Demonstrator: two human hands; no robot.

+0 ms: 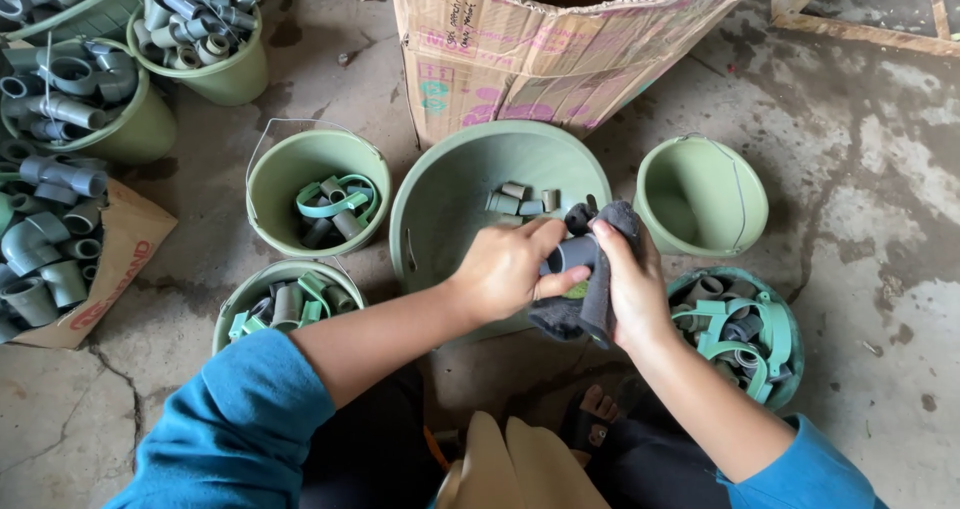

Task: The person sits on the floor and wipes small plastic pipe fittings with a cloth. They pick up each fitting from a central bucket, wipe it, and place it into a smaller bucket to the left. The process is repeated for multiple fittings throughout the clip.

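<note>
Grasping a grey pipe fitting, the left hand meets the right hand clutching a dark cloth.

Grey pipe fitting, dark grey cloth, pale green basin, blue sleeves, brown cardboard box with pink print.

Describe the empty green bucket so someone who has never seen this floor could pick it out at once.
Start at the torn cardboard box at the top of the head view; below it sits a wide green basin. Just right of that basin, above the right hand, stands the green bucket with a wire handle. Unlike the other buckets, it shows no pipe fittings inside.
</note>
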